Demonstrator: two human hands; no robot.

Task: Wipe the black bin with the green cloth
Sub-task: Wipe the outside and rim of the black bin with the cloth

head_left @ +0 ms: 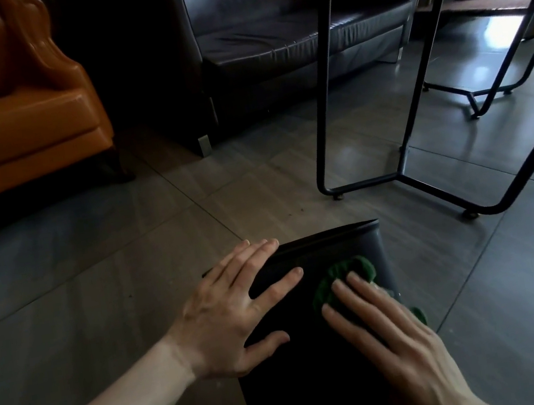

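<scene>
Black bin [317, 361] lies on the floor [97, 279] before us. Our left hand [230, 315] rests flat and open on it, steadying it, while our right hand [392, 329], fingers extended, presses the green cloth [345, 273] against its surface to wipe.

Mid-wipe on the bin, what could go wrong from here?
1. The green cloth is bunched under the right hand, so it may miss parts of the surface.
2. The black bin is steadied only by the flat left hand; a hard stroke might slide it across the smooth tile floor.
3. The table leg stands just beyond the bin, so a long forward stroke may knock into it.
</scene>
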